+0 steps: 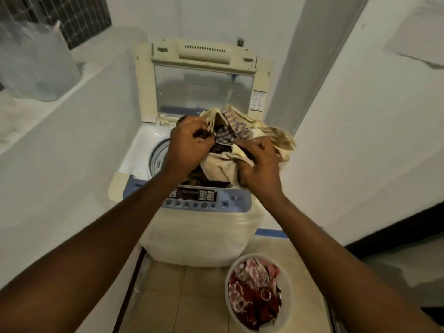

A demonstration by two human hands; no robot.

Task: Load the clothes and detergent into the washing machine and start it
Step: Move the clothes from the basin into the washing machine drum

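Observation:
A top-loading washing machine (201,227) stands ahead with its lid (204,85) raised. Both hands hold a bundle of clothes (242,138), cream cloth with purple-checked and dark pieces, right over the drum opening. My left hand (189,143) grips the bundle's left side. My right hand (259,164) grips the cream cloth on its lower right. The drum (157,155) shows only at its left rim; the bundle hides the inside. The control panel (199,198) with its row of buttons lies just below the hands. No detergent is in sight.
A white basket (286,280) with red patterned clothes sits on the tiled floor at the machine's front right. White walls close in on both sides. A ledge at upper left carries a clear plastic bag (36,66).

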